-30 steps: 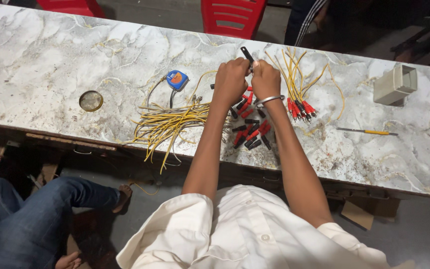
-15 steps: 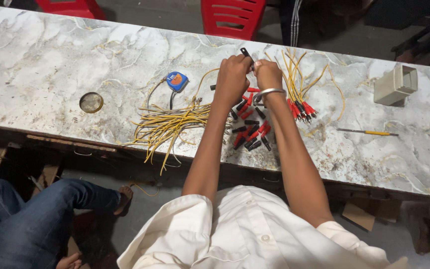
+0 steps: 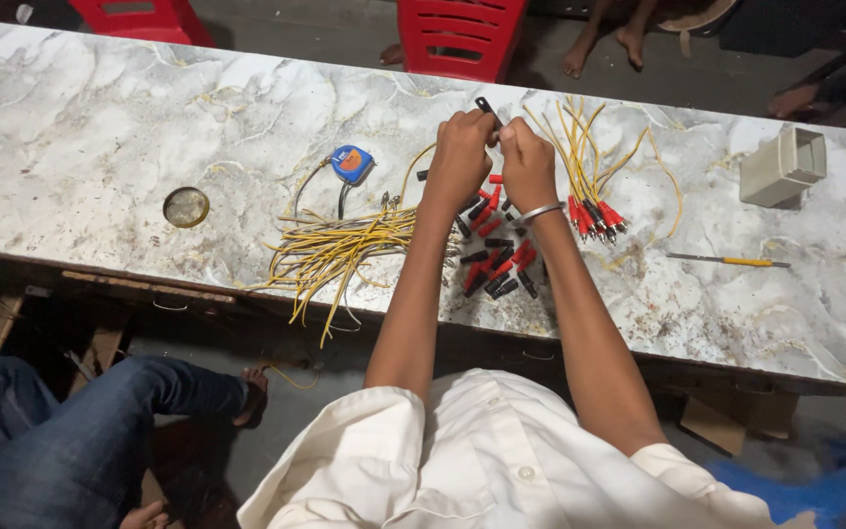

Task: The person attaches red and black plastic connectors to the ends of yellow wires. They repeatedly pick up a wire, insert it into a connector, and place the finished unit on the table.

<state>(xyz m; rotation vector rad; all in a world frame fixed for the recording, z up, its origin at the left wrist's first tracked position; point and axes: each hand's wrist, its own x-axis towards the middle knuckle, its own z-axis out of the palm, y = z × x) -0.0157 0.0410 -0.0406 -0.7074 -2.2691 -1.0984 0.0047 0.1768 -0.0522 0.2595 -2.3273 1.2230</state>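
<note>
Two hands, left hand (image 3: 459, 157) and right hand (image 3: 526, 162), are clenched together on a black connector (image 3: 485, 104) above red and black plugs (image 3: 496, 250) on the marble tabletop (image 3: 100, 127).

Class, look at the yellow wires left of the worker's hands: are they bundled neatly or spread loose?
Spread loose. The yellow wires fan out unevenly across the marble table, several ends hanging over its near edge, with no tie visible.

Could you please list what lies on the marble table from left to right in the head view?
Round metal lid → blue tape measure → left hand → right hand → yellow-handled screwdriver → beige plastic box.
</note>
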